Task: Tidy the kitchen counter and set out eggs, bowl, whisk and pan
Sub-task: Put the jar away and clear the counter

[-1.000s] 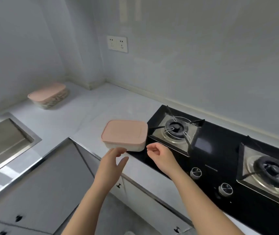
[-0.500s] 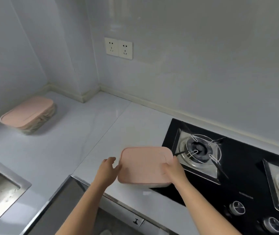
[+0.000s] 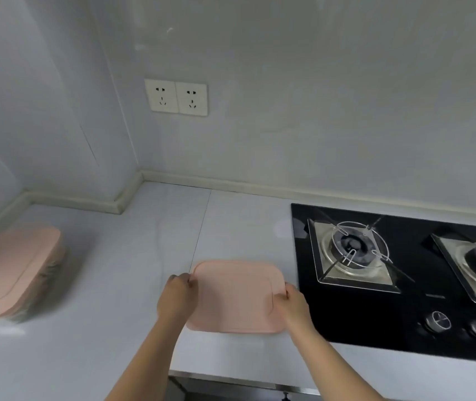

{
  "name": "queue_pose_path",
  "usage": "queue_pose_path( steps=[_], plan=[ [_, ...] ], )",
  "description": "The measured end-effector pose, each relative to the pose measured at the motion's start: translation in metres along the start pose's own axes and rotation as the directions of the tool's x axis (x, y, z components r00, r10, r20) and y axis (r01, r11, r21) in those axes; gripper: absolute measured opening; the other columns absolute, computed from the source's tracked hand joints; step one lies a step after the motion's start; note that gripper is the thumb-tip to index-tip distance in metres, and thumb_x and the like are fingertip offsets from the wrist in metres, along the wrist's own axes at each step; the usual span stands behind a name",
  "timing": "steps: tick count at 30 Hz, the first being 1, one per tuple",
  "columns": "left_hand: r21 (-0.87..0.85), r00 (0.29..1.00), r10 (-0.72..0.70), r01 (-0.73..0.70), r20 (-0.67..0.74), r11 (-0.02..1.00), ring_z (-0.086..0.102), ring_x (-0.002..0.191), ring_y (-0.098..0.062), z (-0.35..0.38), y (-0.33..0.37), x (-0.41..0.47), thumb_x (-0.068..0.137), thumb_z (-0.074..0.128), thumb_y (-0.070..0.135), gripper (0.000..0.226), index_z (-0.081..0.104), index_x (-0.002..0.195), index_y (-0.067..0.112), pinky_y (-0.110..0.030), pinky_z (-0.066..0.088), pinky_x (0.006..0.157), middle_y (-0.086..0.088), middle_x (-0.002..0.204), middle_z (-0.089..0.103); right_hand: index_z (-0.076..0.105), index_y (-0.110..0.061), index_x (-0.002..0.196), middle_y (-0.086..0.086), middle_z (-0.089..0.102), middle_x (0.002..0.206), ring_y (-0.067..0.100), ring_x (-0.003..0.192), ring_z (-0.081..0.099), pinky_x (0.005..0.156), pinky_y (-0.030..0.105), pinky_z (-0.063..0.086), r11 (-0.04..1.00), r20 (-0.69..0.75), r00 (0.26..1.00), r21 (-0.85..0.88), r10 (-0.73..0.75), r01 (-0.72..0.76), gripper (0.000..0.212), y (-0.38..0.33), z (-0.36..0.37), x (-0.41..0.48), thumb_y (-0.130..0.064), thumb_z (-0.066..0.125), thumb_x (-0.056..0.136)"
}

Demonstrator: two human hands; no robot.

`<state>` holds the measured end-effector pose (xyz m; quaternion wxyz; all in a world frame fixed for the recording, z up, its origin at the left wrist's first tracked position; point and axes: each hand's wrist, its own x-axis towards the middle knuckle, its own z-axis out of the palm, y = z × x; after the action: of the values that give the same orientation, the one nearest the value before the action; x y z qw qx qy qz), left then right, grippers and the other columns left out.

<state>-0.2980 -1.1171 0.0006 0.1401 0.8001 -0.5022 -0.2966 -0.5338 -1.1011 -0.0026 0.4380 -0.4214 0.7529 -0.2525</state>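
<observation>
Pink container [image 3: 235,296] shifted left off the hob [image 3: 404,322] edge; now over the surface [image 3: 115,285], left hand [image 3: 177,296] and right hand [image 3: 290,306] gripping its opposite sides. Long axis left-right between the hands; matching container [image 3: 14,270] well left, nearer left hand.

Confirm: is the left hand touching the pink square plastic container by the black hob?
Touching. Head view shows the left hand pinching the left rim of the pink square plastic container, no gap.
</observation>
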Motion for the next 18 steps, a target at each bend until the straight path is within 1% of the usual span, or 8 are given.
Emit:
queue_pose_path(
  steps=[3,6,7,9,10,11,14,18],
  plan=[
    [-0.043,1.000,-0.002,0.003,0.026,0.999,0.050,0.071,-0.021,0.000,-0.015,0.010,0.094,0.038,0.019,0.023,0.050,0.075,0.018,-0.027,0.036,0.060,-0.005,0.085,0.055,0.064,-0.018,0.111,-0.001,0.066,0.101,0.019,0.093,0.060,0.074,0.028,0.046,0.999,-0.021,0.999,0.048,-0.026,0.027,0.034,0.004,0.011,-0.001,-0.004,0.042,0.089],
    [-0.203,0.998,0.011,0.004,0.070,0.979,0.044,0.064,-0.017,0.001,-0.023,0.011,0.095,0.041,0.021,0.031,0.044,0.065,0.021,-0.028,0.032,0.058,-0.002,0.075,0.047,0.061,-0.027,0.113,-0.001,0.067,0.107,0.017,0.094,0.062,0.080,0.029,0.049,0.983,-0.003,1.000,0.185,-0.009,0.009,0.034,0.004,0.016,0.001,-0.006,0.045,0.091],
    [-0.297,0.994,0.021,0.012,0.108,0.955,0.047,0.071,-0.018,0.002,-0.023,0.009,0.097,0.042,0.025,0.029,0.048,0.069,0.023,-0.028,0.035,0.064,-0.002,0.081,0.050,0.059,-0.028,0.116,-0.001,0.067,0.108,0.017,0.094,0.062,0.079,0.029,0.049,0.973,0.013,1.000,0.232,0.015,-0.017,0.033,0.003,0.018,0.001,-0.009,0.046,0.093],
    [-0.478,0.978,0.008,0.095,0.210,0.873,0.054,0.100,-0.023,0.005,-0.020,-0.001,0.100,0.043,0.032,0.015,0.058,0.102,0.030,-0.031,0.040,0.083,-0.002,0.107,0.057,0.054,-0.032,0.125,-0.003,0.065,0.113,0.016,0.100,0.061,0.083,0.030,0.050,0.952,0.064,0.995,0.293,0.070,-0.086,0.033,0.005,0.022,0.000,-0.018,0.047,0.095],
    [-0.539,0.974,-0.003,0.127,0.224,0.833,0.051,0.114,-0.026,0.006,-0.018,-0.005,0.100,0.043,0.035,0.027,0.054,0.124,0.028,-0.033,0.038,0.092,-0.003,0.120,0.056,0.053,-0.036,0.127,-0.005,0.065,0.115,0.016,0.103,0.061,0.089,0.034,0.051,0.940,0.084,0.993,0.326,0.082,-0.105,0.035,0.006,0.025,0.000,-0.022,0.047,0.095],
    [-0.583,0.975,-0.002,0.136,0.224,0.801,0.048,0.121,-0.027,0.006,-0.017,-0.009,0.100,0.043,0.036,0.037,0.048,0.135,0.027,-0.035,0.037,0.095,-0.003,0.128,0.053,0.053,-0.041,0.126,-0.007,0.065,0.117,0.015,0.107,0.060,0.094,0.037,0.051,0.926,0.097,0.992,0.362,0.077,-0.107,0.036,0.006,0.026,-0.002,-0.023,0.047,0.095],
    [-0.681,0.977,0.058,0.099,0.203,0.726,0.046,0.123,-0.023,0.001,-0.010,-0.013,0.099,0.043,0.040,0.042,0.042,0.140,0.031,-0.035,0.036,0.096,0.003,0.130,0.052,0.055,-0.053,0.120,-0.016,0.066,0.118,0.011,0.112,0.060,0.100,0.041,0.049,0.882,0.102,0.995,0.469,0.008,-0.055,0.046,0.000,0.018,-0.005,-0.018,0.044,0.092],
    [-0.711,0.967,0.180,0.001,0.180,0.703,0.048,0.121,-0.016,-0.010,0.014,-0.016,0.098,0.043,0.045,0.037,0.045,0.135,0.040,-0.035,0.037,0.098,0.012,0.129,0.054,0.055,-0.056,0.119,-0.021,0.065,0.118,0.007,0.113,0.060,0.101,0.040,0.048,0.852,0.096,0.994,0.524,-0.051,-0.007,0.054,-0.017,-0.014,-0.005,-0.016,0.037,0.087]
  ],
)
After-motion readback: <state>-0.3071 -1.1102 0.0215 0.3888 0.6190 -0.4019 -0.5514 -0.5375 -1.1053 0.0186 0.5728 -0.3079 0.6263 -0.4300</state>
